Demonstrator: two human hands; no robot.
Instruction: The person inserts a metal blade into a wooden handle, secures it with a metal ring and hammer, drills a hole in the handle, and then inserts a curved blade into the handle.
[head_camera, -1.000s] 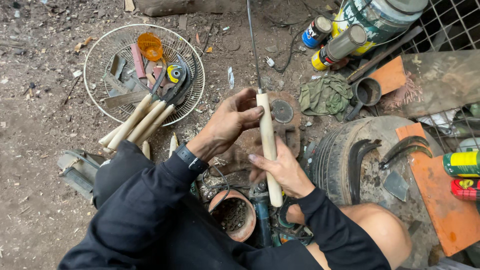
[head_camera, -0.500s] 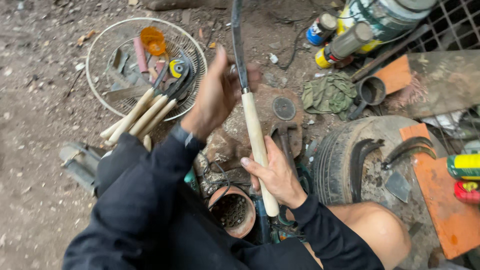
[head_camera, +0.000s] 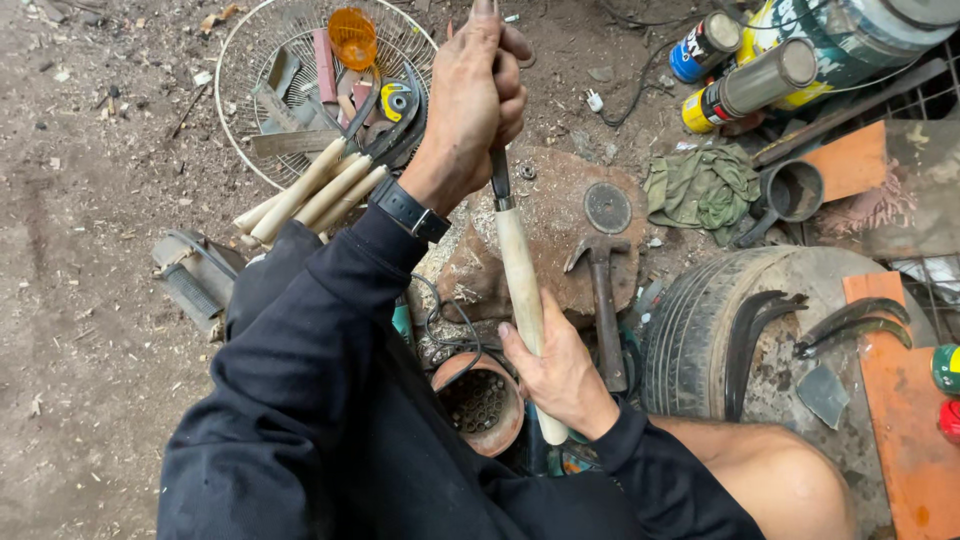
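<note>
Littering bare dirt ground (head_camera: 90, 330): tyre (head_camera: 690, 330), hammer (head_camera: 603, 290)

Outdoor work spot, bare dirt ground (head_camera: 90, 330) w/ wood chips & small debris, even daylight, no hard shadows. Flat stone (head_camera: 560, 215) sits mid-scene. Old tyre (head_camera: 690, 330) to its right, orange board (head_camera: 900, 440) beside that. Metal grating (head_camera: 925, 95) at the top right corner. No walls or windows in view.

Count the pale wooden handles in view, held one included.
4. One handle is gripped by the right hand, its blade in the left hand. Three handles lean on the wire basket; more may be hidden.
</note>
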